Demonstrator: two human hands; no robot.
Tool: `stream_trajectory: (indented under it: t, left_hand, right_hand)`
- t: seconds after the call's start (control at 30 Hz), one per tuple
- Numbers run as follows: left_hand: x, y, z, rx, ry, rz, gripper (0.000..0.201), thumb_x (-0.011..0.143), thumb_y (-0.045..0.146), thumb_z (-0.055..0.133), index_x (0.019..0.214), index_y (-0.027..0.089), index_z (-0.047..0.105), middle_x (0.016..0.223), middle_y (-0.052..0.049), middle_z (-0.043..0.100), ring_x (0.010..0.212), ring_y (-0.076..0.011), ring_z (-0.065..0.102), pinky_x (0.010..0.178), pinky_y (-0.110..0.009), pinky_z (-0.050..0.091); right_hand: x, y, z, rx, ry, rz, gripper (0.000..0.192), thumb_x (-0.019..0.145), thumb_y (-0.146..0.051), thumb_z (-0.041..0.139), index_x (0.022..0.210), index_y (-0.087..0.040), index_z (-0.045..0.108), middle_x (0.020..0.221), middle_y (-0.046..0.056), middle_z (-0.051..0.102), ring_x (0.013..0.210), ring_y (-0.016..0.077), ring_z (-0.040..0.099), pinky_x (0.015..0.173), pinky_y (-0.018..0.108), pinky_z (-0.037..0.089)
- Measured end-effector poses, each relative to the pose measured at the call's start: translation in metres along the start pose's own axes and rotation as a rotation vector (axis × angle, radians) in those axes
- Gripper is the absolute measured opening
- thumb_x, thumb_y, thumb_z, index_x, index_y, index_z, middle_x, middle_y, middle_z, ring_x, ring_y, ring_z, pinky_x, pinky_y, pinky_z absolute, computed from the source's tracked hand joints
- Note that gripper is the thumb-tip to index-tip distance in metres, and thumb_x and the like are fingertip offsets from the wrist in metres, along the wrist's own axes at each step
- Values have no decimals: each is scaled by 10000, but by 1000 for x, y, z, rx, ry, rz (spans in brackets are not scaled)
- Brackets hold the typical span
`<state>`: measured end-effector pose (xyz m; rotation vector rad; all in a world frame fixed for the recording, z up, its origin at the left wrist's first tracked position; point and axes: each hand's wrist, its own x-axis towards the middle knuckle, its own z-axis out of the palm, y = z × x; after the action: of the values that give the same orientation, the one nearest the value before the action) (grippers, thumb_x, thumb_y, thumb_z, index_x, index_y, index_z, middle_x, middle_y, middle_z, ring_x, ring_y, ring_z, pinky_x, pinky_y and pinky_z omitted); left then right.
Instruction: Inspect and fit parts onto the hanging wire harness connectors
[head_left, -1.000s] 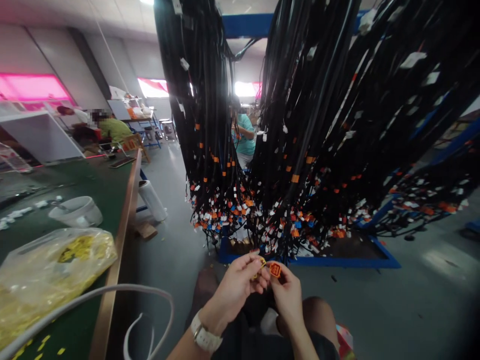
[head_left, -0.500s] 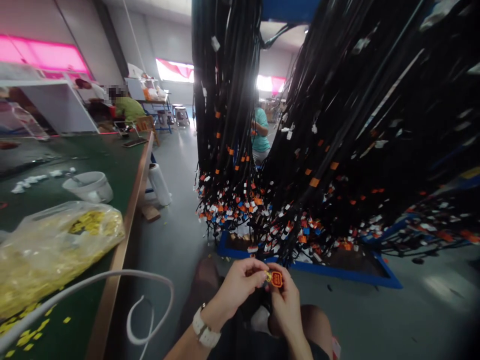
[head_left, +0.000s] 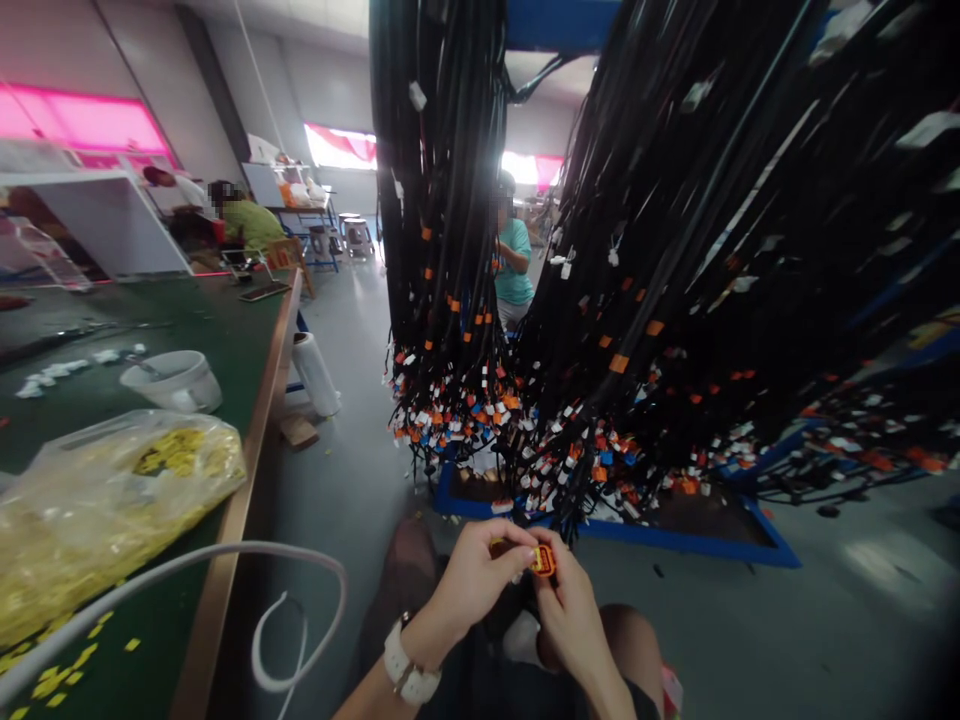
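hands closed on orange connector and yellow piece, clear bag of yellow pieces

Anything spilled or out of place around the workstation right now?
Yes: small yellow pieces lie scattered on the green table beside the plastic bag that holds many more, so they look spilled. A brown block also lies on the floor near the white roll, seemingly an odd spot.

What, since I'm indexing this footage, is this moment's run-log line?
left hand: pinches yellow piece at connector | right hand: holds orange connector | left side: clear plastic bag on green tabletop
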<state>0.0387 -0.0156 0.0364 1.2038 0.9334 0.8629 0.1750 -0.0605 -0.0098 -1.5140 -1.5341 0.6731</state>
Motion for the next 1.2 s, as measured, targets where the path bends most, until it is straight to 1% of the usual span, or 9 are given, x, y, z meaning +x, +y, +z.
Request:
stream_trajectory:
  t: [0.13, 0.33, 0.5, 0.73, 0.8, 0.9, 1.03, 1.1, 1.2]
  left_hand:
    - [-1, -2, 3, -9, 5, 5, 111, 679, 237, 670, 703, 131, 695, 714, -46, 660, 672, -152, 548, 665, -253, 403]
    - [-1, -7, 6, -37, 0, -33, 125, 678, 248, 663, 697, 125, 678, 689, -33, 649, 654, -137, 532, 651, -242, 397]
    - [-2, -11, 9, -21, 0, -11, 109, 679, 230, 645, 684, 121, 639, 653, -18, 618, 624, -125, 518, 622, -231, 394]
    - [-1, -14, 10, 16, 44, 34, 95, 716, 225, 613, 714, 134, 586, 677, -5, 581, 633, -120, 502, 611, -226, 391]
    - [0, -16, 8, 1, 18, 33, 109, 718, 226, 618, 770, 141, 574, 710, 2, 572, 648, -118, 501, 621, -226, 397]
    - [1, -18, 7, -2, -59, 20, 153, 751, 241, 597, 861, 134, 604, 799, -25, 604, 739, -138, 534, 695, -243, 415]
    - [0, -16, 8, -22, -172, 20, 194, 792, 251, 562, 872, 115, 675, 798, -46, 643, 749, -142, 552, 732, -248, 418]
    - [0, -16, 9, -56, -172, 10, 191, 778, 237, 578, 861, 109, 692, 769, -44, 652, 712, -134, 552, 706, -239, 422]
    - [1, -17, 11, -63, -115, 12, 188, 766, 221, 593, 869, 107, 700, 767, -48, 667, 696, -135, 562, 682, -234, 434]
  right_hand:
    - [-1, -4, -2, -51, -22, -6, 337, 788, -130, 382, 1087, -206, 518, 1066, 74, 642, 975, 207, 604, 831, 319, 463]
    - [-3, -3, -3, -118, -29, 21, 319, 816, -158, 365, 1094, -198, 516, 1088, 82, 637, 988, 212, 600, 845, 335, 459]
    - [-3, -2, -2, -134, -35, 31, 323, 822, -163, 356, 1105, -189, 509, 1097, 90, 632, 987, 210, 596, 841, 337, 461]
    - [-2, -5, -1, -117, -16, 4, 306, 823, -155, 354, 1079, -195, 517, 1051, 86, 639, 954, 204, 606, 828, 332, 472]
    - [-2, -7, 0, -95, -28, 15, 300, 828, -174, 384, 1103, -205, 498, 1063, 78, 631, 967, 199, 603, 839, 327, 471]
    - [-3, -10, 0, -52, -41, 54, 356, 811, -198, 457, 1167, -216, 441, 1113, 71, 604, 1013, 195, 586, 868, 321, 463]
    - [-4, -10, -1, -47, -38, 90, 445, 783, -190, 485, 1218, -212, 390, 1145, 81, 579, 1039, 204, 574, 896, 336, 449]
    - [-5, -9, -1, -44, -36, 90, 467, 778, -180, 478, 1233, -214, 381, 1149, 79, 574, 1040, 203, 572, 900, 339, 445]
    - [-5, -9, -1, -12, -28, 95, 494, 769, -162, 469, 1249, -223, 369, 1157, 71, 573, 1029, 197, 579, 895, 334, 446]
